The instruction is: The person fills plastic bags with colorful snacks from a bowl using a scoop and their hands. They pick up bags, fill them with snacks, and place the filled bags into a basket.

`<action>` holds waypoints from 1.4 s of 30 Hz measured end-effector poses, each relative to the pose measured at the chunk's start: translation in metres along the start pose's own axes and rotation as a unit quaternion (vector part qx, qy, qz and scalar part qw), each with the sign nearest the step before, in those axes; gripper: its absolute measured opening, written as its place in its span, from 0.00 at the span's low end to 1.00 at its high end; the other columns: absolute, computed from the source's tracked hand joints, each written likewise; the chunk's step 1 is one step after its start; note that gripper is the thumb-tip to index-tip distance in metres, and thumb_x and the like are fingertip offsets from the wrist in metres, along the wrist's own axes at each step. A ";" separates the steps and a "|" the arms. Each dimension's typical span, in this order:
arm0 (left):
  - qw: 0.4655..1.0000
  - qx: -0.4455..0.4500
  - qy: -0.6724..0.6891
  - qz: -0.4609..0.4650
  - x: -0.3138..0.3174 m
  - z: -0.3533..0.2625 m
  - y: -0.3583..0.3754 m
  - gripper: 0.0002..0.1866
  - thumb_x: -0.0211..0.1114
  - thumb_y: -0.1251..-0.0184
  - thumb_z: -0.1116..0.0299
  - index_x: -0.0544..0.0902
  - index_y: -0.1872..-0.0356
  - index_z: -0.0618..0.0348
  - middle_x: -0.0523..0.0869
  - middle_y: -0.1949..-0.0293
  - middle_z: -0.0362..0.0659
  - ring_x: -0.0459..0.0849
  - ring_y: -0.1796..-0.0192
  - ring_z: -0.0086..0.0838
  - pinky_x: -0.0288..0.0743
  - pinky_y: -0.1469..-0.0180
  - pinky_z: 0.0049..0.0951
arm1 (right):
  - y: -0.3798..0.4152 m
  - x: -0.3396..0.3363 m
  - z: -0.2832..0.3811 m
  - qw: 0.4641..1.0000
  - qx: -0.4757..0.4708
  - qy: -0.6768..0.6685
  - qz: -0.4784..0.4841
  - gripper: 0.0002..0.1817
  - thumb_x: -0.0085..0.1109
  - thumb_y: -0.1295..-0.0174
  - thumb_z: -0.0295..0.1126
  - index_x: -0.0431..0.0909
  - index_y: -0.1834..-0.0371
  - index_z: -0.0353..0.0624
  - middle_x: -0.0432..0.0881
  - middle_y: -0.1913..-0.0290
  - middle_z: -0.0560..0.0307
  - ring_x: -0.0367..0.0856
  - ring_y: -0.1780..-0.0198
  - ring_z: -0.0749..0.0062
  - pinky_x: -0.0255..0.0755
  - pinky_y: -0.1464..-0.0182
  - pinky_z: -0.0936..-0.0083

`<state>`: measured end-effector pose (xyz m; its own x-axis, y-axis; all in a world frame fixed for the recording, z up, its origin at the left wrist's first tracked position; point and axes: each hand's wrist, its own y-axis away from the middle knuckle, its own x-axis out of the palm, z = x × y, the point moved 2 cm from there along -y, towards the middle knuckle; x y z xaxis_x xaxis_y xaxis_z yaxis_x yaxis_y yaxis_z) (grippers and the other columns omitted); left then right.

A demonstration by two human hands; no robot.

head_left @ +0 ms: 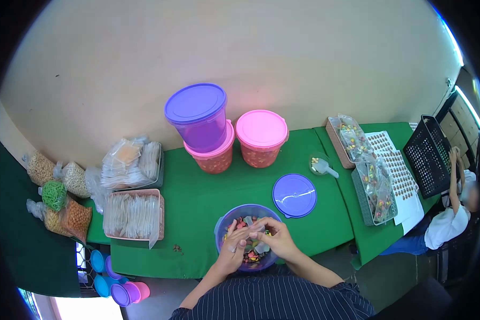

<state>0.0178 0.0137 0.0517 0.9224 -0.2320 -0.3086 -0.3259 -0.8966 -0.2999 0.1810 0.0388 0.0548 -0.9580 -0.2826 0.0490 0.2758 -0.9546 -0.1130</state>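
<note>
A round purple tub (219,234) of colourful small pieces stands at the table's front edge. Over it, my left hand (234,248) and my right hand (273,238) hold a clear plastic bag (255,228) between them, its outline hard to make out. The fingers of both hands are closed on the bag. Inside the tub, translucent scoop-like plastic shows among the pieces. To the right of the tub lies a flat purple lid (294,195).
Lidded pink (262,129) and purple (196,103) tubs stand by the wall. Baskets of packets (133,214) are at left, beside bagged snacks (77,218). A scoop (328,169), filled baskets (376,197) and sheets (397,173) lie right, near a seated person and black crate (428,157).
</note>
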 end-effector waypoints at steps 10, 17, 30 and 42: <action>0.997 -0.025 0.077 0.002 0.002 -0.005 0.002 0.30 0.39 0.24 0.47 0.78 0.43 0.62 0.82 0.45 0.49 0.81 0.44 0.36 0.44 0.25 0.50 | -0.002 -0.021 0.009 0.994 0.097 -0.001 0.053 0.13 0.60 0.34 0.36 0.84 0.56 0.37 0.80 0.61 0.58 0.75 0.54 0.75 0.67 0.47 0.75; 0.988 -0.070 0.049 -0.126 -0.004 0.016 0.004 0.12 0.60 0.31 0.63 0.87 0.59 0.60 0.89 0.64 0.41 0.87 0.57 0.29 0.61 0.31 0.48 | -0.001 -0.006 0.011 0.997 0.039 -0.057 0.017 0.13 0.54 0.30 0.33 0.83 0.61 0.33 0.80 0.59 0.57 0.76 0.54 0.75 0.69 0.50 0.76; 0.964 -0.127 0.187 -0.137 -0.005 0.004 0.000 0.16 0.55 0.26 0.64 0.79 0.45 0.63 0.82 0.48 0.46 0.82 0.52 0.27 0.75 0.48 0.27 | 0.000 -0.026 0.020 0.998 0.009 0.067 0.013 0.19 0.46 0.26 0.40 0.80 0.49 0.36 0.83 0.51 0.52 0.78 0.49 0.72 0.68 0.41 0.72; 0.971 -0.082 0.166 -0.148 0.022 0.012 0.005 0.31 0.68 0.36 0.71 0.64 0.36 0.64 0.76 0.44 0.50 0.78 0.43 0.33 0.74 0.42 0.32 | 0.008 0.011 0.028 0.995 -0.059 -0.018 0.082 0.23 0.50 0.30 0.35 0.68 0.33 0.42 0.75 0.39 0.46 0.74 0.42 0.58 0.65 0.38 0.65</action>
<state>0.0338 0.0090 0.0323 0.9955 -0.0391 0.0866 -0.0234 -0.9842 -0.1753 0.1753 0.0252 0.0825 -0.8970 -0.4386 0.0557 0.4147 -0.8783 -0.2381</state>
